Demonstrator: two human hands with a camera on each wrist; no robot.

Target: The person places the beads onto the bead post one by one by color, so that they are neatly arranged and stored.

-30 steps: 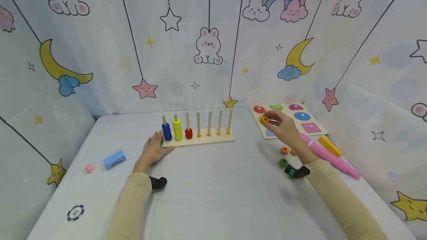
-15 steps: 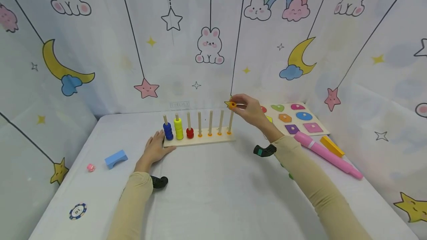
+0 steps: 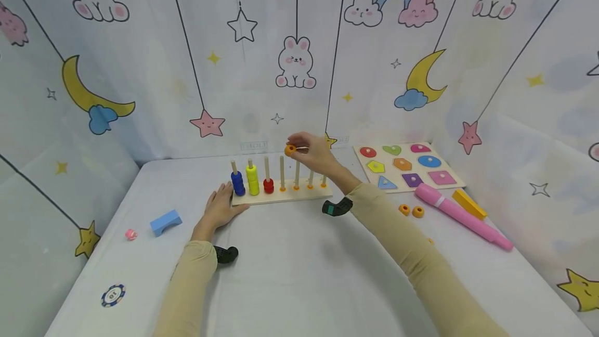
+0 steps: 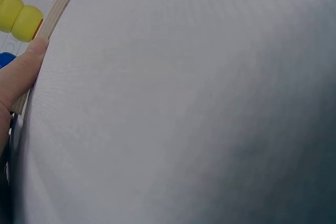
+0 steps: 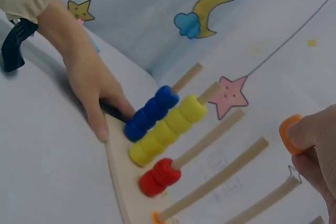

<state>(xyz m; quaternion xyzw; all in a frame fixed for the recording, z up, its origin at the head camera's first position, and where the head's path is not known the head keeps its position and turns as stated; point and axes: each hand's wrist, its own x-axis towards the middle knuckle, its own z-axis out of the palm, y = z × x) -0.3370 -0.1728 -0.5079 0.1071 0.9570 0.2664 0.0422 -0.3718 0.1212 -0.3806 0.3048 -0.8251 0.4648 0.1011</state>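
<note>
A wooden peg abacus (image 3: 281, 196) stands at the back of the table, with blue beads (image 3: 237, 184), yellow beads (image 3: 253, 179) and red beads (image 3: 269, 186) on its three left pegs. My left hand (image 3: 219, 209) holds the left end of its base, thumb along the front edge. Over the middle pegs my right hand (image 3: 314, 156) pinches an orange bead (image 3: 290, 150) between thumb and fingers. In the right wrist view this orange bead (image 5: 290, 134) is apart from the bare peg tops. The left wrist view shows my left thumb (image 4: 23, 74) against the base.
Loose orange beads (image 3: 418, 212) lie at the right, partly hidden by my sleeve. Behind them are a shape puzzle board (image 3: 406, 164), a pink stick-like toy (image 3: 463, 216) and a yellow block (image 3: 469, 204). A blue block (image 3: 166, 222), a small pink piece (image 3: 131, 234) and a chip (image 3: 113, 295) lie left.
My right hand has carried the orange bead leftward from above the puzzle board to over the abacus's middle pegs. My left hand stays at the base.
</note>
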